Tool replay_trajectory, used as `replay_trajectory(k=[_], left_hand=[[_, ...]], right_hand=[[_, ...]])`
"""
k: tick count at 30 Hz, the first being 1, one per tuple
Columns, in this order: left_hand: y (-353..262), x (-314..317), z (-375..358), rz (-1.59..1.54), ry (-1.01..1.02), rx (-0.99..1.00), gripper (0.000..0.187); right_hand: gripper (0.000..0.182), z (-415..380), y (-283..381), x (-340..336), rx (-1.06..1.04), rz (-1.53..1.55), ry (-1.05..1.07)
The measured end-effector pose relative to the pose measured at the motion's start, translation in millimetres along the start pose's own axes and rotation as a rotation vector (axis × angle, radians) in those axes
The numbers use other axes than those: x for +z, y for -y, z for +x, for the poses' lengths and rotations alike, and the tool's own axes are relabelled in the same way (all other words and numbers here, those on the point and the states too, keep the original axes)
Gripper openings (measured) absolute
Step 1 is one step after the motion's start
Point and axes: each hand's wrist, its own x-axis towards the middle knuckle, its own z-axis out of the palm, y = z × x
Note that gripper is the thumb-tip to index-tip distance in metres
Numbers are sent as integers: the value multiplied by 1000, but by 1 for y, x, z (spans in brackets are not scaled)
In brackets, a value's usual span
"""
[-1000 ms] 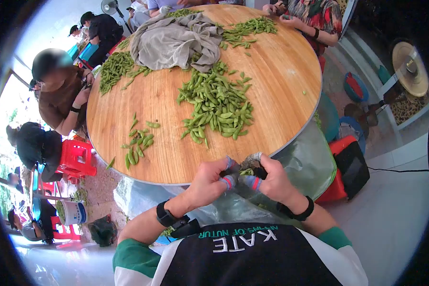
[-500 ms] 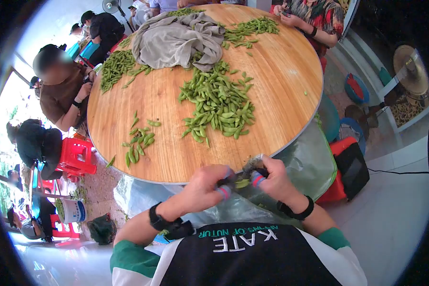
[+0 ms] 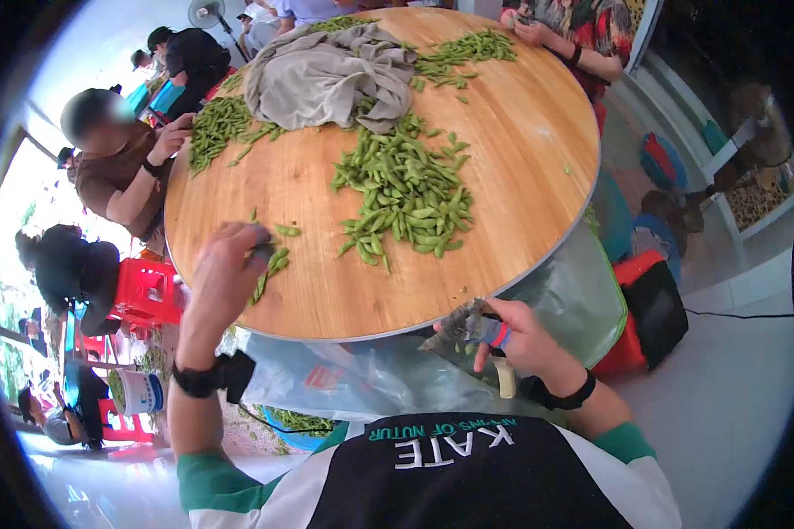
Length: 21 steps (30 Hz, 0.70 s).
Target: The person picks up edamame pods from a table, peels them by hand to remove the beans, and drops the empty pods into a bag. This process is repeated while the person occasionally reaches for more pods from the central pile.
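Observation:
My left hand (image 3: pixel 228 260) is over the small group of green pods (image 3: pixel 278 262) at the table's near left; its covered fingertips are blurred, and anything between them is hidden. Near the front edge of the round wooden table (image 3: pixel 362 304), my right hand (image 3: pixel 513 339) is closed, with grey coverings and a red-and-blue band at its fingers. A pale curved piece (image 3: pixel 505 377) sticks out below it; what the hand grips is not clear. The large pile of pods (image 3: pixel 406 189) lies beyond both hands.
A grey cloth (image 3: pixel 326 75) lies on the far part of the table. One person (image 3: pixel 119 181) reaches for pods (image 3: pixel 220 132) at the left; another (image 3: pixel 582 44) is at the far right. Clear plastic sheeting (image 3: pixel 326 375) hangs below the near edge, above a blue basin (image 3: pixel 300 429).
My left hand has moved from beside my right hand, left and forward to the small group of pods. My right hand has shifted slightly right. The person at left has reached onto the table.

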Motion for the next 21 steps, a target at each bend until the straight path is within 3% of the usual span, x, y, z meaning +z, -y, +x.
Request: replay_trajectory(k=[2, 4, 7, 10, 12, 14, 16, 18, 19, 21], left_hand=[[-8, 21, 13, -167, 17, 57, 16], [-19, 45, 23, -282, -11, 61, 17], [-34, 73, 35, -292, 4, 85, 15], [-39, 98, 46, -144, -126, 155, 12], [-36, 109, 55, -189, -19, -4, 13], [-34, 113, 56, -231, -5, -40, 15], [-34, 112, 56, -268, 17, -67, 18], [-37, 110, 51, -366, -172, 47, 20], [-41, 109, 47, -366, -167, 55, 20], [-61, 95, 39, -792, -29, -130, 18]], right_hand=[[25, 1, -9, -5, 1, -152, -96], [25, 2, -4, 0, -35, -95, -132], [27, 3, -9, 3, -42, 24, -188], [29, 0, -13, 2, 32, 167, -147], [30, -2, -14, 4, 80, 253, -90], [39, 0, -16, 11, 72, 403, -116], [35, 3, -15, 17, 71, 422, -169], [32, 3, -12, 18, 64, 447, -231], [33, 3, -11, 17, 19, 365, -227], [35, 3, -6, 18, -24, 292, -232]])
